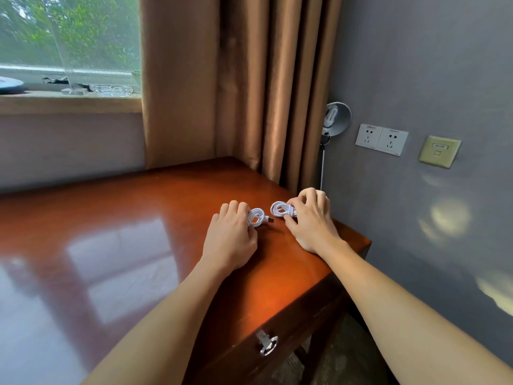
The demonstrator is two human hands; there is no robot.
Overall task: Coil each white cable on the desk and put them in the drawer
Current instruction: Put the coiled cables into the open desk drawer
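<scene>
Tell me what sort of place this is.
Probably a hotel room or bedroom: a polished wooden desk by a window, heavy brown curtains, and wall sockets beside it.

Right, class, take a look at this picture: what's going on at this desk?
A person is tidying two white cables on a wooden desk. The left hand grips the left coil, whose plug sticks out toward the other bundle. The right hand grips the right coil. Both coils are wound up and sit on the desktop near its right edge. The drawer below, with its ring pull, is closed, so neither cable is put away yet.
</scene>
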